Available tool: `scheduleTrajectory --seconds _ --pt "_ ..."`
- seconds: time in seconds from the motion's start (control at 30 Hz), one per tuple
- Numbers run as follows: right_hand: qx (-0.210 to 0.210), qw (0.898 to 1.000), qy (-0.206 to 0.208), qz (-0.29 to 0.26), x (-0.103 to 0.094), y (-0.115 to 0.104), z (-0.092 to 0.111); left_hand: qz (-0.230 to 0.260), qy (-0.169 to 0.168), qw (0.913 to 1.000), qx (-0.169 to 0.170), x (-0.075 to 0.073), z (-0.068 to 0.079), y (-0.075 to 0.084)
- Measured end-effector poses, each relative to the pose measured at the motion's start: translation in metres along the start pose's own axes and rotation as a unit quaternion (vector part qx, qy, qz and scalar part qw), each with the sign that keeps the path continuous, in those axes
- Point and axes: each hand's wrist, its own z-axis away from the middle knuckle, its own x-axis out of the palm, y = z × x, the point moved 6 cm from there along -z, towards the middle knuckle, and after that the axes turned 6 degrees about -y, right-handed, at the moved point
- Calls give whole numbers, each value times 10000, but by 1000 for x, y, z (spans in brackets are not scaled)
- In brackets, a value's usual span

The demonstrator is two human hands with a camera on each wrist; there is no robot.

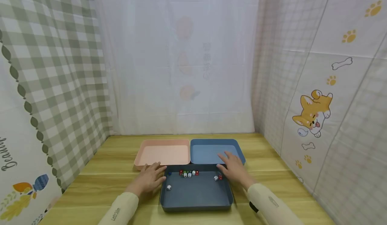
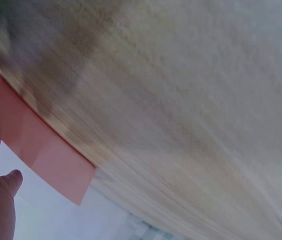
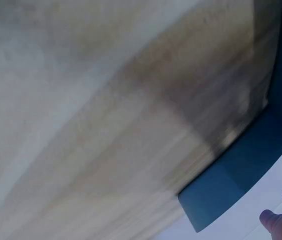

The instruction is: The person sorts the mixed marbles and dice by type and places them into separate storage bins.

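A dark grey tray [image 1: 196,193] lies in front of the person, with several small dice in it. Most sit along its far wall, among them a red die [image 1: 197,173] and a white die [image 1: 189,175]. Another white die [image 1: 169,187] is by the left wall, and a red die [image 1: 220,177] touches or nearly touches a white one at the right. The left hand [image 1: 148,178] holds nothing, its spread fingers at the tray's far left corner. Over the far right corner, the right hand [image 1: 235,169] is also spread, its fingertips overlapping the blue tray [image 1: 216,151] in the head view.
Beyond the dark tray, a pink tray [image 1: 165,152] stands side by side with the blue one. The table [image 1: 99,174] has a wood-grain top. A white curtain [image 1: 181,67] hangs behind, with a checked cloth [image 1: 66,67] at left and a printed cloth [image 1: 326,94] at right.
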Motion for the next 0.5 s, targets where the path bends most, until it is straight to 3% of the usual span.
scheduleTrajectory --seconds 0.17,0.5 --pt "-179 9997 82 -149 7 -7 5 21 61 10000 27 0 0 1" --pt "-102 9995 -214 -218 21 -9 10 135 3 9999 -58 3 3 -1"
